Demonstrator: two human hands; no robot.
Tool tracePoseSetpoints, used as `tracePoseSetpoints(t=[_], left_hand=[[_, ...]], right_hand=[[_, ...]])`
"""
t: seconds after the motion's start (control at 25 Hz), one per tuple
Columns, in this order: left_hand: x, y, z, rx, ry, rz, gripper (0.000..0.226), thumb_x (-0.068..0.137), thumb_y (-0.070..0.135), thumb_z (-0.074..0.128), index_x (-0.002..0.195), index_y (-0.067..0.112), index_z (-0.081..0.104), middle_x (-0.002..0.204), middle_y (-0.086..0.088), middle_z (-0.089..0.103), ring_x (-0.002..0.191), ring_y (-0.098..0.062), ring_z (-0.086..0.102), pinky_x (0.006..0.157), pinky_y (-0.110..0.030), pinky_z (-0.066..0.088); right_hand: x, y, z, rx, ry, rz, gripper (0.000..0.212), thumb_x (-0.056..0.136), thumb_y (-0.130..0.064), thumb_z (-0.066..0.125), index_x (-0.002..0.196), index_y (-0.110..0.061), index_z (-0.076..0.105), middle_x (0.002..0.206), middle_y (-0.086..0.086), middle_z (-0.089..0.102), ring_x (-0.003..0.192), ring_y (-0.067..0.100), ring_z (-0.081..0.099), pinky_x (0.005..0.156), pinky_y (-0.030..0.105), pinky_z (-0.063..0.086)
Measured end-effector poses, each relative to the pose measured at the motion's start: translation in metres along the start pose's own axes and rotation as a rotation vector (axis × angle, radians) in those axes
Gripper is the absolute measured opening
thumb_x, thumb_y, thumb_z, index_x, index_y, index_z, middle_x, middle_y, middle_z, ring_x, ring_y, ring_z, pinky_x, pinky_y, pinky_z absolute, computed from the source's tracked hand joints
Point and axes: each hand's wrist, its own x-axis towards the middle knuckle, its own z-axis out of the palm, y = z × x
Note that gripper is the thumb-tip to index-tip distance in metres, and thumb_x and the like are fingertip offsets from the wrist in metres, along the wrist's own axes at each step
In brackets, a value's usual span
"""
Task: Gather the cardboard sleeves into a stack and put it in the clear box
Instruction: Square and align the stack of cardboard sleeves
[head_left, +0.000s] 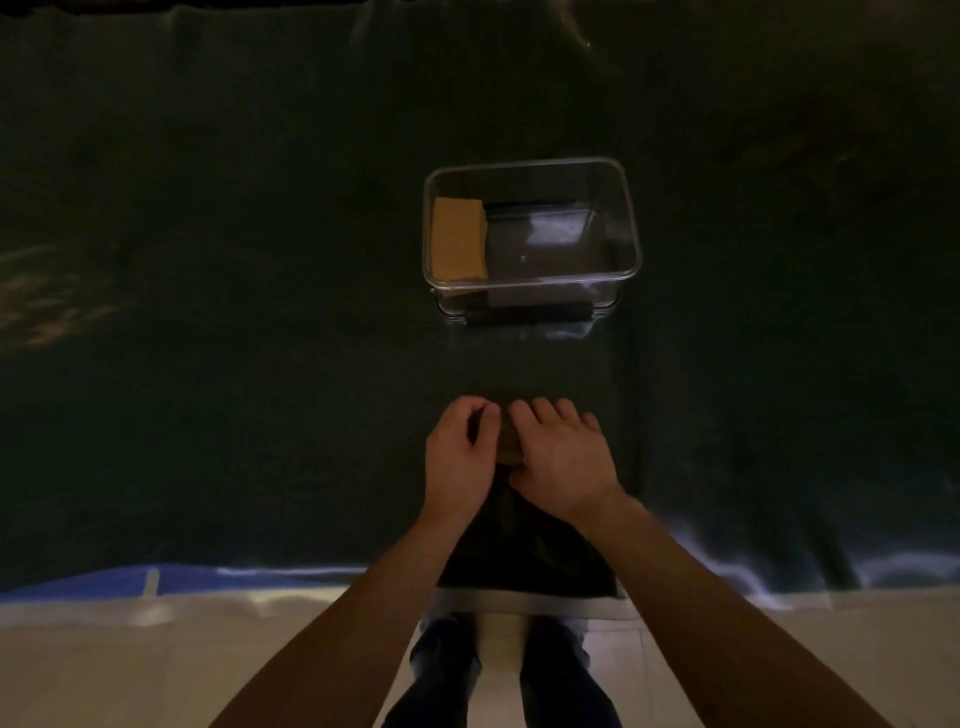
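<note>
A clear box (631, 223) stands on the dark cloth ahead of me, with a black handle on its near side. A tan stack of cardboard sleeves (458, 239) leans against its left inner wall. Near the table's front edge, my left hand (457, 457) and my right hand (563, 457) are pressed together around a small brown stack of cardboard sleeves (508, 444). Only a narrow strip of that stack shows between the hands; the rest is hidden under my fingers and palms.
A dark green cloth (260, 312) covers the whole table. Its front edge runs just behind my wrists, with a blue strip (104, 582) at the left. Pale floor tiles and my legs (498, 670) show below.
</note>
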Motion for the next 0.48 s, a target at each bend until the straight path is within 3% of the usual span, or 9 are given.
tracePoseSetpoints(t=[0.12,0.28,0.4,0.48], left_hand=[[0.001,-0.011,0.001,-0.026,0.019,0.017,0.009,0.098,0.025,0.055,0.098,0.017,0.06,0.09,0.003,0.064,0.084,-0.008,0.063,0.076,-0.031,0.053],[-0.002,-0.02,0.009,-0.146,0.07,-0.006,0.014,0.098,0.022,0.054,0.108,0.018,0.063,0.103,0.005,0.067,0.095,-0.006,0.063,0.081,-0.025,0.051],[-0.007,-0.017,0.019,-0.317,0.147,-0.087,0.022,0.099,0.019,0.048,0.107,0.017,0.068,0.108,0.005,0.067,0.093,-0.004,0.061,0.077,-0.018,0.047],[-0.005,-0.012,0.02,-0.462,0.142,-0.076,0.029,0.097,0.024,0.045,0.104,0.012,0.07,0.107,0.001,0.07,0.094,-0.007,0.063,0.077,-0.016,0.047]], right_hand=[[-0.011,0.013,0.011,0.137,0.077,0.018,0.054,0.07,-0.032,0.067,0.123,-0.027,0.054,0.115,0.001,0.06,0.102,0.026,0.055,0.079,0.04,0.047],[-0.032,0.016,0.025,0.782,0.155,0.286,0.063,0.072,-0.012,0.079,0.125,-0.035,0.053,0.126,-0.004,0.058,0.114,0.013,0.055,0.094,0.033,0.051],[-0.033,-0.001,0.031,1.031,0.242,0.423,0.065,0.072,-0.004,0.078,0.109,-0.05,0.051,0.118,-0.01,0.059,0.109,0.002,0.057,0.093,0.026,0.051],[-0.031,-0.004,0.032,1.078,0.313,0.435,0.063,0.071,-0.005,0.079,0.102,-0.051,0.05,0.112,-0.014,0.06,0.104,-0.002,0.059,0.087,0.018,0.052]])
